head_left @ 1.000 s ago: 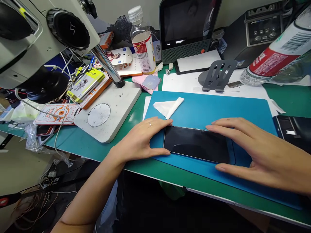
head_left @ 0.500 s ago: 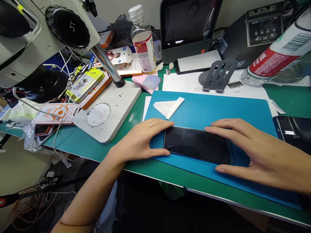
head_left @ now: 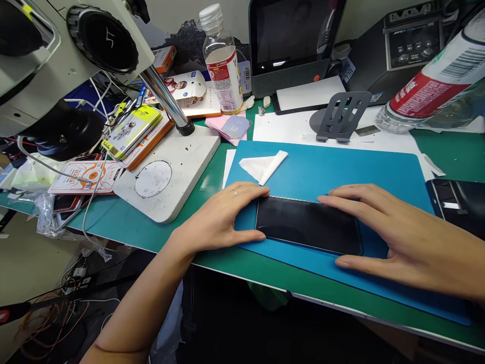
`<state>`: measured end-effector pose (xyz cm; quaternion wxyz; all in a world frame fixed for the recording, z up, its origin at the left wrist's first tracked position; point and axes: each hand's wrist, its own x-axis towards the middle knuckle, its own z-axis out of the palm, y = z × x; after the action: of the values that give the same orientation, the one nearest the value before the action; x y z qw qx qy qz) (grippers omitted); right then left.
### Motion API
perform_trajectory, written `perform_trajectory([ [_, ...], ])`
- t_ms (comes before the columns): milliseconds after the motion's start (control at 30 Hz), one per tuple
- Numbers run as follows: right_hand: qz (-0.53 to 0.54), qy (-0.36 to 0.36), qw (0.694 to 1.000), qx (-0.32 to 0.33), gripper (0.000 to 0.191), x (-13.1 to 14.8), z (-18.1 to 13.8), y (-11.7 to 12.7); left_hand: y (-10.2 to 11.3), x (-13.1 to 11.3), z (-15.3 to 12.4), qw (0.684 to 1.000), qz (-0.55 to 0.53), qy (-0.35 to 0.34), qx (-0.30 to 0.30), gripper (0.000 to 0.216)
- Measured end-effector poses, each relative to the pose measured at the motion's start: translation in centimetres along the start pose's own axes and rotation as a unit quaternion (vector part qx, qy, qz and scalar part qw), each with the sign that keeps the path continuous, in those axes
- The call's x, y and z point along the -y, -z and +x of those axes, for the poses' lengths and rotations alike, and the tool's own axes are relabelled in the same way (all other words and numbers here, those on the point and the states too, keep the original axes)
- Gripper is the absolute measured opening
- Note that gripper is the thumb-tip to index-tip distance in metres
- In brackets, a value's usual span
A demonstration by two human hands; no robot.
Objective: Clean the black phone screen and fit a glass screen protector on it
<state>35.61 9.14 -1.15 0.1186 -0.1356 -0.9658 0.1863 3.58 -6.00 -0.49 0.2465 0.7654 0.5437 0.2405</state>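
A smartphone (head_left: 303, 225) lies flat, dark screen up, on a blue work mat (head_left: 341, 162). My left hand (head_left: 231, 212) grips its left end, fingertips at the far edge and thumb at the near edge. Over the right end, my right hand (head_left: 386, 232) spans the phone, with its fingertips on the far edge. The right thumb rests by the near edge; whether it touches the phone is hard to tell. A folded white cloth (head_left: 263, 167) sits on the mat beyond the phone.
A microscope (head_left: 102, 40) with a white base (head_left: 178, 172) stands at left, near stacked boxes (head_left: 132, 131). Two bottles (head_left: 223, 76) and a grey phone stand (head_left: 343, 119) are at the back. Another dark phone (head_left: 458, 205) lies right of the mat.
Both hands stay almost in place on the phone. The strip of frame seen at the phone's right end looks narrower now. The view has shifted very slightly.
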Motion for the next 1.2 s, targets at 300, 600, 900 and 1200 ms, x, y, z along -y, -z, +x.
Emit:
perform_trajectory([
  [300,0.005,-0.013,1.000,0.005,0.077,0.10,0.03,-0.04,0.01,-0.06,0.12,1.000,0.001,0.002,-0.003,0.066],
  [600,-0.024,0.010,1.000,0.009,0.076,-0.05,-0.07,-0.13,-0.04,-0.04,0.04,1.000,-0.005,0.004,-0.003,0.063],
  [900,-0.014,0.001,0.999,0.040,0.076,0.61,0.01,0.42,-0.46,0.05,-0.13,1.000,0.003,0.013,-0.008,0.062],
  [1200,-0.013,0.008,0.999,0.036,0.076,0.66,-0.02,0.30,-0.31,-0.45,0.06,1.000,0.012,0.012,-0.007,0.059],
])
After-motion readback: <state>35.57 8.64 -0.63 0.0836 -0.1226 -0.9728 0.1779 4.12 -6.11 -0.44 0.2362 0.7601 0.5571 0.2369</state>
